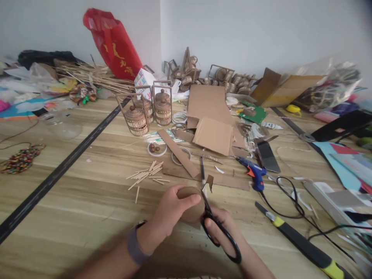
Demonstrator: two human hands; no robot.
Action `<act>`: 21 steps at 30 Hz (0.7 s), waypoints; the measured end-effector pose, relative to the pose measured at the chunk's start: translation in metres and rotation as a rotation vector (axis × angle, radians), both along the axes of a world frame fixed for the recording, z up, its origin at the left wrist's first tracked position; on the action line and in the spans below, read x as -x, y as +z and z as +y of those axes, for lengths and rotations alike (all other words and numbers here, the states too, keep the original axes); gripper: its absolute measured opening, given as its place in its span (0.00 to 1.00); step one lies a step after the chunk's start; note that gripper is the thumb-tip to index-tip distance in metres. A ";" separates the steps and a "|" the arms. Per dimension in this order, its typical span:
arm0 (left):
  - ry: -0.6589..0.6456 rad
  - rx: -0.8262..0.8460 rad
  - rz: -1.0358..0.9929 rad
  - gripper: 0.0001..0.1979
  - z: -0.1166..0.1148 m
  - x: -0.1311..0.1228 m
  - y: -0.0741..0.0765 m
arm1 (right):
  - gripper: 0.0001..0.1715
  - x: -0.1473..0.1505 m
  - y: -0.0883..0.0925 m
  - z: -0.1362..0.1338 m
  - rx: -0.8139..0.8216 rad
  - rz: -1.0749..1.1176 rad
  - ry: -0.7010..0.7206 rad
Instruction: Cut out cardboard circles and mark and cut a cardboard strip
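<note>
My left hand (170,211) is closed on a rounded piece of brown cardboard (190,211), thumb on top, just above the wooden floor. My right hand (222,228) has its fingers through the black handles of a pair of scissors (212,217). The blades point away from me along the right edge of the cardboard piece, and a small cardboard scrap (209,181) sticks up by the blade tips. A dark band sits on my left wrist.
Short wooden sticks (147,176) lie ahead to the left, cardboard strips and sheets (213,135) ahead. A blue glue gun (254,172), its cord, a phone (267,155) and a yellow-black knife (302,242) lie right. Small wooden basket models (145,112) stand farther back.
</note>
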State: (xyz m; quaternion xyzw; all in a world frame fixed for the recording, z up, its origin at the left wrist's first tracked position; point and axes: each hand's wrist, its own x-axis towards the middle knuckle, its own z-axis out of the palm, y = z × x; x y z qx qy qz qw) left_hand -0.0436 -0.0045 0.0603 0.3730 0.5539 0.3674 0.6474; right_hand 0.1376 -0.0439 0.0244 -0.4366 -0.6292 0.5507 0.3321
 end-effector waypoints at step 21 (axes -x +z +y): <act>-0.021 0.003 0.035 0.21 -0.007 0.008 -0.007 | 0.39 -0.003 0.023 -0.002 0.132 0.049 0.099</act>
